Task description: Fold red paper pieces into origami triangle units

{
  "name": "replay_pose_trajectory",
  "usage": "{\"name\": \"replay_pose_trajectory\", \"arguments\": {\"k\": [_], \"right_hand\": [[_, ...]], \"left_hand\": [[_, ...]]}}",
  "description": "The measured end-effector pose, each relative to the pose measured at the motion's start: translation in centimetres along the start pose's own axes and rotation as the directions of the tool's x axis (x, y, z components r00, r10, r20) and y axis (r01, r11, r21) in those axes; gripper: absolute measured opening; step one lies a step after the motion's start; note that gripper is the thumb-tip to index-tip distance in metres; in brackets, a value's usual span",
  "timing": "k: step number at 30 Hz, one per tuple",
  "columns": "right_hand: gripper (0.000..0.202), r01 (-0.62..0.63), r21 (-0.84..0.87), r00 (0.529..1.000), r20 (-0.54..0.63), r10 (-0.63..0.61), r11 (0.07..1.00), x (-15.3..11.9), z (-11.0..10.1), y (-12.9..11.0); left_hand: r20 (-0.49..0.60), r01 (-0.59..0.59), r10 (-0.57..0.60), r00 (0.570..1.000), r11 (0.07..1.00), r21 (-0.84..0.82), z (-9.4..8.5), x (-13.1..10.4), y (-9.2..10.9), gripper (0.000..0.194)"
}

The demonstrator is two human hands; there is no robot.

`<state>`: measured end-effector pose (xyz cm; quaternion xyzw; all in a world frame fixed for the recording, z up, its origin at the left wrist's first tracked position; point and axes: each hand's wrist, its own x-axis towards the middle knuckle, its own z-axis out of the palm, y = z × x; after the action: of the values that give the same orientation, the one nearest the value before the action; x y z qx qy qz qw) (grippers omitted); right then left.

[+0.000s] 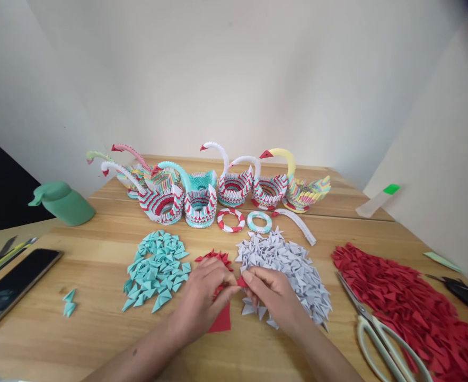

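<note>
Between my two hands is a small folded red paper piece (241,282), pinched at the fingertips. The fingers of my left hand (210,289) close on its left side, and my right hand (271,292) grips it from the right. A flat red paper sheet (220,320) lies on the table under my left hand. Just beyond that hand is a small group of red folded pieces (220,257), partly covered. White paper triangles (285,260) are heaped behind and beside my right hand. To the left is a pile of turquoise triangles (156,268).
Several paper swans (236,188) stand in a row at the back, with a red-white ring (231,220), a turquoise-white ring (259,222) and a loose swan neck (297,223) before them. Scissors (371,318) touch the red pile (408,297). At left are a phone (17,284) and green bottle (64,204).
</note>
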<state>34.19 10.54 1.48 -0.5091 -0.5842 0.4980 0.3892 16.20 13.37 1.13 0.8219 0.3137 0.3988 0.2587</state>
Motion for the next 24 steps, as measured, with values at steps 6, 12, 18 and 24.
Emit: {"name": "replay_pose_trajectory", "arguments": {"k": [6, 12, 18, 24], "right_hand": [[0.042, 0.149, -0.225, 0.987, -0.032, -0.160, 0.963, 0.0, 0.2, -0.3], [0.041, 0.151, -0.273, 0.986, -0.028, -0.165, 0.950, 0.0, 0.3, -0.2], [0.041, 0.088, -0.124, 0.995, -0.028, -0.093, 0.988, 0.1, -0.4, -0.2], [0.028, 0.004, -0.094, 1.000, -0.020, -0.006, 0.996, 0.3, 0.3, -0.1]], "left_hand": [[0.121, 0.406, -0.389, 0.913, 0.889, -0.210, 0.2, 0.4, 0.4, 0.013], [0.249, 0.526, -0.464, 0.850, 0.767, -0.368, 0.5, 0.3, -0.2, 0.019], [0.245, 0.549, -0.499, 0.831, 0.667, -0.504, 0.4, 0.3, -1.0, 0.026], [0.217, 0.520, -0.484, 0.848, 0.679, -0.518, 0.5, 0.2, -0.7, 0.025]]}}
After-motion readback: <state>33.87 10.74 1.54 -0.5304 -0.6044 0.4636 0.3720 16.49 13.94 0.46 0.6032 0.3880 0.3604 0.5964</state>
